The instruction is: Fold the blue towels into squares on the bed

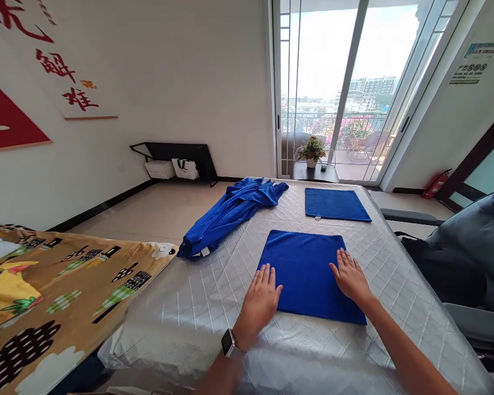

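Observation:
A blue cloth (308, 269) lies spread flat on the silver quilted mattress (214, 329). My left hand (261, 299) rests at its left edge, palm down with the fingers stretched out. On its right edge lies my right hand (349, 274), also flat, with the thumb apart from the fingers. Neither hand grips anything. Farther back is a second flat blue cloth (337, 204) with a small white tag at its near edge. A long crumpled heap of blue cloths (234, 211) lies to the left of both.
A brown patterned blanket (107, 263) covers a surface on the left. To the right stands a dark padded chair (469, 247) with armrests. Beyond the mattress, a potted plant (312, 151) sits on a small black table (302, 173) before the glass door.

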Demonstrator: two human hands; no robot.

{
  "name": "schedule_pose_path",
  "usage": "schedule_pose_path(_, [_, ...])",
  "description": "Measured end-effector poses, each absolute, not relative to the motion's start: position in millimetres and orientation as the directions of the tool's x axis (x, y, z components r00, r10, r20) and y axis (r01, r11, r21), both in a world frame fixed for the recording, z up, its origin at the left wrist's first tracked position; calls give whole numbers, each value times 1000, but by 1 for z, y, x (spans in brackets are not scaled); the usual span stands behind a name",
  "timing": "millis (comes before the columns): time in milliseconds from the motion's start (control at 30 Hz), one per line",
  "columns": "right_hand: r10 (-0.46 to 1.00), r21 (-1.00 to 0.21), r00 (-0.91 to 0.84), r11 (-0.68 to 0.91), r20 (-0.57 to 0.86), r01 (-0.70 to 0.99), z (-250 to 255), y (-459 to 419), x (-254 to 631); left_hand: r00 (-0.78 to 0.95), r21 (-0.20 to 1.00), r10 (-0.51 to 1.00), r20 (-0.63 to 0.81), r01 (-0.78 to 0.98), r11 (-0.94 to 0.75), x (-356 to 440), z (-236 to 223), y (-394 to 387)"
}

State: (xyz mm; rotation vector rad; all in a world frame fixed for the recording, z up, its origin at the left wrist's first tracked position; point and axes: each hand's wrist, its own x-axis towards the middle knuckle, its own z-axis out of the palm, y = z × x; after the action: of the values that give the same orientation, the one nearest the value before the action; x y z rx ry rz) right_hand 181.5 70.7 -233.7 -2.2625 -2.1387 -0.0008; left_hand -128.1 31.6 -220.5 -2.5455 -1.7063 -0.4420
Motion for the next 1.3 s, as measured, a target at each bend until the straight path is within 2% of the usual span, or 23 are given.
schedule_pose_path(133, [997,-48,75,-73,35,996,-248,82,182,662,171,698,272,681,-713,-30,-205,58])
schedule_pose_path(233, [999,-24,28,-27,44,999,-258,80,187,744,196,608,278,575,-794,28,-213,73])
schedule_pose_path(400, [998,-37,42,-40,38,999,-256,81,186,665,244,705,248,661,-709,28,-235,94])
schedule_pose_path(600, [994,-106,105,-104,4,989,-251,85,179,506,178,844,178,827,-533,-80,-242,105])
schedule_pose_path(767, [994,-90,106,-105,0,990,-251,83,180,298,128,940,164,939,-320,-142,-247,99])
schedule_pose_path(1000, [998,-66,59,-58,17,996,-232,125,184,271,118,948,169,949,-293,-144,-246,94])
schedule_pose_path(1167, [995,-109,102,-100,8,989,-236,158,187,247,76,967,64,965,-252,-147,-225,104])
schedule_pose_path(1233, [994,-132,105,-102,16,986,-242,161,189,266,66,959,93,960,-273,-133,-215,111])
schedule_pose_path(1300, [994,-150,105,-100,28,984,-247,161,190,366,80,914,173,920,-383,-105,-208,119])
